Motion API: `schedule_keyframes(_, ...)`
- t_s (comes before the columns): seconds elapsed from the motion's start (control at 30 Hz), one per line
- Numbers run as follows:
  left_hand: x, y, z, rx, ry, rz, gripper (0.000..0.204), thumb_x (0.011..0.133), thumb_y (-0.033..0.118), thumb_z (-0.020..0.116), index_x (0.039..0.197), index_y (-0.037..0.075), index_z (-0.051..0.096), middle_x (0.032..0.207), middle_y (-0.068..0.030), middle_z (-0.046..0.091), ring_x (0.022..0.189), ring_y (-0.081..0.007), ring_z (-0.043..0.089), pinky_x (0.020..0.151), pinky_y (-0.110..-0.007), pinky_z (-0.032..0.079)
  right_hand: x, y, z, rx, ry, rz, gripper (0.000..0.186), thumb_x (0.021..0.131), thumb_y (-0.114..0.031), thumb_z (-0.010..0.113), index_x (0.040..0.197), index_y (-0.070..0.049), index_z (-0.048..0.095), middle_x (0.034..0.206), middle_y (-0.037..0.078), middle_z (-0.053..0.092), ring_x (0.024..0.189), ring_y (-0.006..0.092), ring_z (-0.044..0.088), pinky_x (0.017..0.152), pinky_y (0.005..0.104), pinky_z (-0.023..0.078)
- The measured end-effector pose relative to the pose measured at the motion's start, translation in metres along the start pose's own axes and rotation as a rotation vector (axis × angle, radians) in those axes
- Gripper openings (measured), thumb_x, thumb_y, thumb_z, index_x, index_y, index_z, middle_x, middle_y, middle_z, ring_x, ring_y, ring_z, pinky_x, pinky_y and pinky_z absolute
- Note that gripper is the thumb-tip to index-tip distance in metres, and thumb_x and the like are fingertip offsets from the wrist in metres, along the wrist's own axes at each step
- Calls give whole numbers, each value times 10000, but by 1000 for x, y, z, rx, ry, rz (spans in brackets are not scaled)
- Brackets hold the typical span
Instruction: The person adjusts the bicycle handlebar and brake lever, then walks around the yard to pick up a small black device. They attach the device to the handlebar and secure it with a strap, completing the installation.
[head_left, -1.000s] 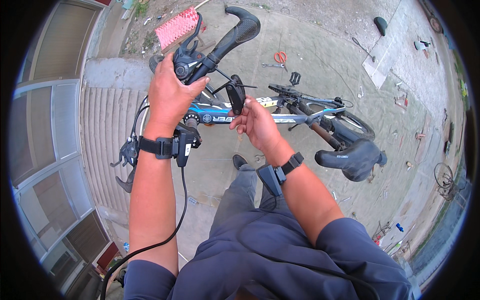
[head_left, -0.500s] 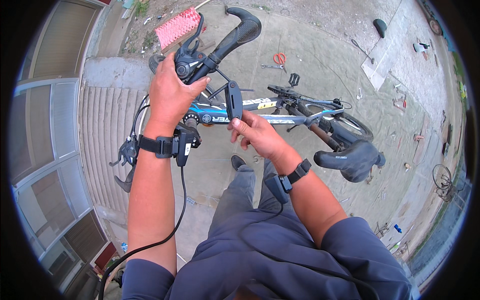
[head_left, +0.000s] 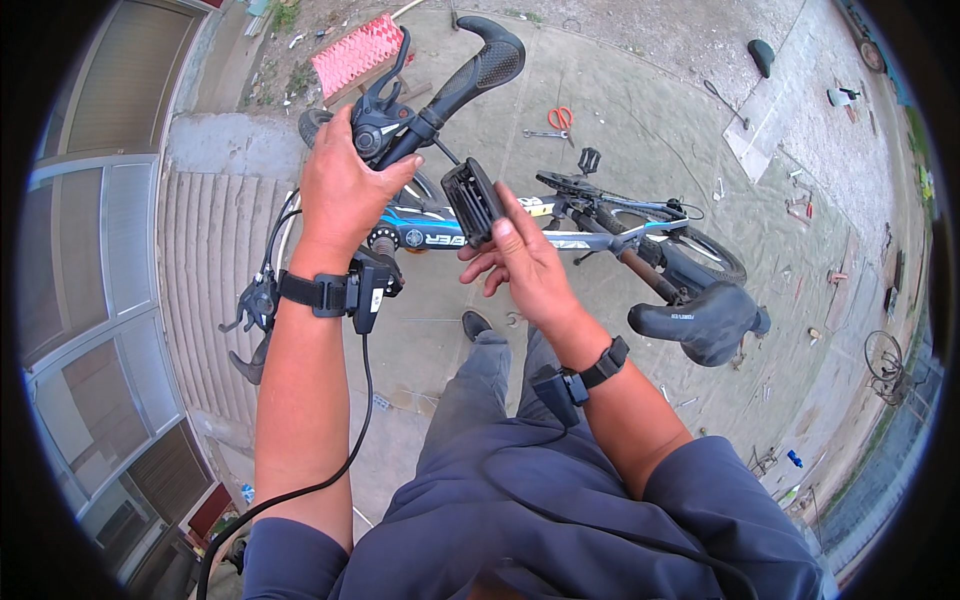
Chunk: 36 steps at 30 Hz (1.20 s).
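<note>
My left hand [head_left: 343, 185] is wrapped around the handlebar [head_left: 405, 145] beside the shifter and brake lever unit [head_left: 376, 125]. In my right hand [head_left: 525, 262], thumb and fingers pinch the lower end of a black folding multi-tool [head_left: 472, 203]. One thin key of the tool reaches up toward the clamp below the rubber grip [head_left: 472, 85]; whether its tip sits in a bolt I cannot tell. The tool's slotted side, with several folded keys, faces up. Beneath both hands lies the bicycle's blue, white and black frame [head_left: 560, 238].
A black saddle [head_left: 700, 322] is at the right, with a rear wheel [head_left: 705, 250] behind it. Orange-handled scissors [head_left: 560, 117] and a wrench [head_left: 545, 133] lie on the ground mat. A second brake lever [head_left: 255, 305] hangs at the left. A pink woven piece [head_left: 355, 55] lies at the far left.
The multi-tool has turned about its key, so its slotted side now shows instead of its smooth side. My right hand has turned and risen slightly with it. My left hand stays put.
</note>
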<state>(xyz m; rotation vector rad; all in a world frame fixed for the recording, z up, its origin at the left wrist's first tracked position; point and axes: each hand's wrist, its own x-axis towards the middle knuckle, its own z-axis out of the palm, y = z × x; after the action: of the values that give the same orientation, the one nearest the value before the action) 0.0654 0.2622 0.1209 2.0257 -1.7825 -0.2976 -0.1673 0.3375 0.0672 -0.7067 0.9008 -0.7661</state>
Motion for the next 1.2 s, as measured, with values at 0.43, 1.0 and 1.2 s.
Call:
schedule_keyframes(0.43, 1, 0, 0, -9, -28, -9, 918, 708, 368, 952, 1430, -35, 553, 1240, -223, 682, 1147, -401, 678, 982, -462, 553, 31, -32, -33, 279, 71, -69, 641, 1103, -352, 566, 1589, 25, 383, 866, 123, 692, 691, 196, 714, 543, 252, 487)
schedule_keyframes(1.0, 0, 2, 0, -14, -3, -9, 881, 713, 365, 951, 1416, -9, 575, 1246, -215, 681, 1154, -391, 674, 994, -454, 548, 84, 34, -44, 248, 104, 402, 620, 1101, -651, 431, 978, -74, 624, 818, 71, 648, 724, 199, 666, 589, 327, 489)
schedule_keyframes(1.2, -1, 4, 0, -9, 4, -15, 839, 737, 329, 945, 1416, -9, 588, 1266, -225, 697, 1156, -350, 697, 1005, -409, 541, 88, 39, -19, 387, 153, 389, 480, 1123, -529, 487, 1207, -69, 593, 966, 114, 663, 755, 225, 711, 609, 313, 566)
